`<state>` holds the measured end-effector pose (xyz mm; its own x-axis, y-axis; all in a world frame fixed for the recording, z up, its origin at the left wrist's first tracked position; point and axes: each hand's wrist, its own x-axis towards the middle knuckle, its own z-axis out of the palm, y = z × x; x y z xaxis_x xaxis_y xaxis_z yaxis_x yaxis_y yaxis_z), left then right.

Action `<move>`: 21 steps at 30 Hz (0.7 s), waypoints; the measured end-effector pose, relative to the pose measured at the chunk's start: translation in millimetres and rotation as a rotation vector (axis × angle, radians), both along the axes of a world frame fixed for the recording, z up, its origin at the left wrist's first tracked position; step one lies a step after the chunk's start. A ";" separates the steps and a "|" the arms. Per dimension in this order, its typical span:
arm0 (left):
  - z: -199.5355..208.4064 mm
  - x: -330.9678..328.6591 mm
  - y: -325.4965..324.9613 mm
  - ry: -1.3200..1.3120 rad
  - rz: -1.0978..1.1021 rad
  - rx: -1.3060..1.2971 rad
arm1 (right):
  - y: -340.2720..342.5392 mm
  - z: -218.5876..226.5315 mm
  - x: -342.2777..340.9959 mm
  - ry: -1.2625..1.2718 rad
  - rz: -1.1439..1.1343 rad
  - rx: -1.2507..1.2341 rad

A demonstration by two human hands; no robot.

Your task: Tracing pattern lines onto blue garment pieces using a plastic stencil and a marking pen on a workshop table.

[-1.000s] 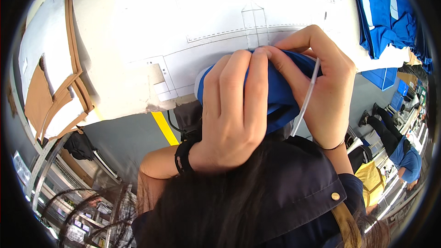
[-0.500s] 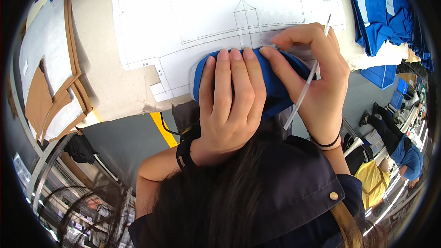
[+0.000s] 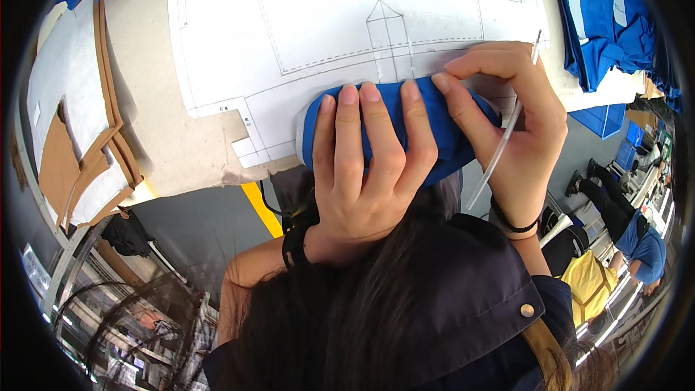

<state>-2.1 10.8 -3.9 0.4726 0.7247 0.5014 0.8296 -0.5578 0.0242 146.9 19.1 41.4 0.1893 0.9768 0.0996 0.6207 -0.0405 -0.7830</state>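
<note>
A folded piece of blue fabric (image 3: 452, 127) with a pale edge at its left end lies along the near edge of the table, partly over a white paper pattern (image 3: 318, 32). My left hand (image 3: 373, 166) rests flat across the cloth, its fingers stretched out and slightly apart. At the right end of the cloth is my right hand (image 3: 525, 127), its thumb on the fabric's upper edge and its index finger bent close to the thumb. A slim white pen refill (image 3: 486, 175) is tucked in that hand, dark tip upward. The cloth's lower part is hidden by my left hand.
Brown card and white paper templates (image 3: 69, 108) hang at the table's left. Blue garments with pale stripes (image 3: 604, 22) are piled at the far right. Beyond them are a blue bin (image 3: 597, 119) and a person in blue (image 3: 644, 246). A yellow strip (image 3: 262, 210) shows below the table.
My right hand has shifted a little to the right with the pen refill. My left fingers have spread farther apart on the cloth.
</note>
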 end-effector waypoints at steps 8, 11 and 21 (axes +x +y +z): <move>-0.9 0.4 -2.9 0.008 0.026 -0.017 | 2.0 0.4 -0.4 0.014 -0.033 0.027; -0.8 1.0 -4.2 0.010 0.040 -0.021 | 3.1 0.0 -1.4 0.010 -0.040 0.024; 1.7 3.8 -4.8 -0.007 0.061 -0.044 | 2.9 0.2 0.6 0.032 -0.028 0.010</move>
<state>1.7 5.9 -2.2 0.4230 0.7734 0.4721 0.8619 -0.5042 0.0537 147.5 22.0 41.6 0.2195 0.9702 0.1025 0.5944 -0.0497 -0.8026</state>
